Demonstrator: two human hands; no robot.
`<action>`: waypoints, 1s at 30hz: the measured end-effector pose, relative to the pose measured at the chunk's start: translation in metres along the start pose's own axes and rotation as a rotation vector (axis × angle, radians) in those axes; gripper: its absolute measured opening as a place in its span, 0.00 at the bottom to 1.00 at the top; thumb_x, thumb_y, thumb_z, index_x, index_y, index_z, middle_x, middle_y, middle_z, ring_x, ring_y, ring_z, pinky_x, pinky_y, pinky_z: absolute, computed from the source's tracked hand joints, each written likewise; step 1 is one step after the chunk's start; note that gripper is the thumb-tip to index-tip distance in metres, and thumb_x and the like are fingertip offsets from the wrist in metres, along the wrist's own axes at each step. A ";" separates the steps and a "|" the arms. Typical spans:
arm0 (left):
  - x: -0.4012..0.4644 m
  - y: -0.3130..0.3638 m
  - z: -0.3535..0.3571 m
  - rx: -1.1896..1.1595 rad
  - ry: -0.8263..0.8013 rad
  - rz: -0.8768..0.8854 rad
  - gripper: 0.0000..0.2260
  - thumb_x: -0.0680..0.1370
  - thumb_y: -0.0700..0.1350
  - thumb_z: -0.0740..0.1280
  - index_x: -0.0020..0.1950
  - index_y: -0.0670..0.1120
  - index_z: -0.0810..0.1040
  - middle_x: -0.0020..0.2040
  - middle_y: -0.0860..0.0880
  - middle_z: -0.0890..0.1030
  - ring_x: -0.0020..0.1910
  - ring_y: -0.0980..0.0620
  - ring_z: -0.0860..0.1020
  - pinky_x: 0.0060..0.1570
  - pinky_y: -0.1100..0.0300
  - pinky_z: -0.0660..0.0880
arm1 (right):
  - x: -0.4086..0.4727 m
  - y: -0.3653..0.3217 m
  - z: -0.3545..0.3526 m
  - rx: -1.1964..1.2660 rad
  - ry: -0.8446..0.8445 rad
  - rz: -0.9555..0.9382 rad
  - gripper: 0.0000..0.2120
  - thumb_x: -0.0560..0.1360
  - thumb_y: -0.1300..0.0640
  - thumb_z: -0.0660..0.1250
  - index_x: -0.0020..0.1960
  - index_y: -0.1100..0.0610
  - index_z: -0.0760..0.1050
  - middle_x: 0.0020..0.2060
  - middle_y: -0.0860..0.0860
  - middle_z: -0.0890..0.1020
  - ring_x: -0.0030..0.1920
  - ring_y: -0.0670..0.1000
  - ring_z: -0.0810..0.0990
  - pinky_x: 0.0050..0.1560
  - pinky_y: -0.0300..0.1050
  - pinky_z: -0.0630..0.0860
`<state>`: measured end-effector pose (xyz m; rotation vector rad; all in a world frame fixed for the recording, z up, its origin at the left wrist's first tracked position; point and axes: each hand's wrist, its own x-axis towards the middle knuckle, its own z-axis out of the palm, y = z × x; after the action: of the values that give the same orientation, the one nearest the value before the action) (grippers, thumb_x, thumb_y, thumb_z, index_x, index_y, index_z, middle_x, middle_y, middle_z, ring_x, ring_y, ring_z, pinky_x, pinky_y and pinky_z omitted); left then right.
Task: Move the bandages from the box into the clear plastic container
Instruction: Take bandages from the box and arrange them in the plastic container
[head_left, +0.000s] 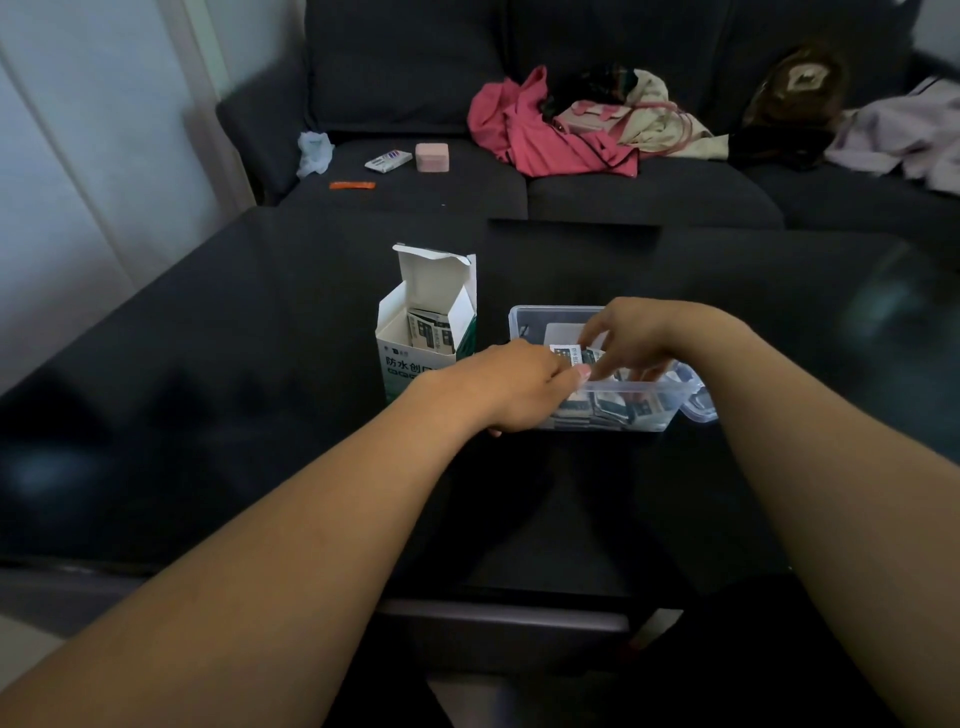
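Over the clear plastic container at the middle of the dark surface, our two hands meet on one small wrapped bandage: the right hand pinches it from above with curled fingers, while the left hand pinches its near edge with thumb and fingertips. We hold it just above the packets already stacked inside the container. To place it well, we judge, we should lower it flat onto the row rather than drop it on edge, let the left hand go first, and keep the wrists clear of the thin rim so the container does not slide. More bandages stand upright in the open white-and-green box just to the left, so the job looks only partly done. What seems to be the container's lid lies against its right side. Behind the glossy surface runs a dark grey sofa strewn with pink and cream clothing, a brown bag, a pink case, a small white packet and an orange strip. A pale curtain hangs at left.
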<state>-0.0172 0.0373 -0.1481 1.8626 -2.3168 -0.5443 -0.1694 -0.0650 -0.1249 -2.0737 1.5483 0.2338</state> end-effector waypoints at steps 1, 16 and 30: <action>-0.001 0.001 -0.001 -0.008 -0.002 0.001 0.19 0.85 0.60 0.48 0.51 0.53 0.75 0.41 0.51 0.74 0.36 0.53 0.74 0.43 0.54 0.70 | 0.000 -0.001 0.000 -0.001 0.002 -0.003 0.26 0.74 0.57 0.74 0.71 0.48 0.72 0.65 0.55 0.76 0.46 0.55 0.83 0.40 0.46 0.80; -0.001 -0.001 -0.002 -0.042 0.000 0.026 0.18 0.85 0.59 0.50 0.48 0.52 0.74 0.45 0.49 0.79 0.38 0.55 0.78 0.36 0.58 0.72 | 0.000 -0.001 -0.003 0.034 0.028 0.003 0.25 0.75 0.59 0.73 0.70 0.48 0.72 0.65 0.57 0.77 0.45 0.57 0.84 0.38 0.47 0.81; -0.004 -0.002 -0.005 -0.042 0.024 0.006 0.22 0.85 0.60 0.50 0.57 0.48 0.78 0.41 0.51 0.76 0.31 0.54 0.77 0.35 0.57 0.75 | 0.001 0.003 0.000 0.005 0.017 0.005 0.24 0.73 0.62 0.74 0.66 0.48 0.75 0.63 0.54 0.77 0.46 0.54 0.83 0.33 0.42 0.78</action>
<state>-0.0134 0.0394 -0.1439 1.8331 -2.2770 -0.5622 -0.1714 -0.0662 -0.1266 -2.0732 1.5629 0.2145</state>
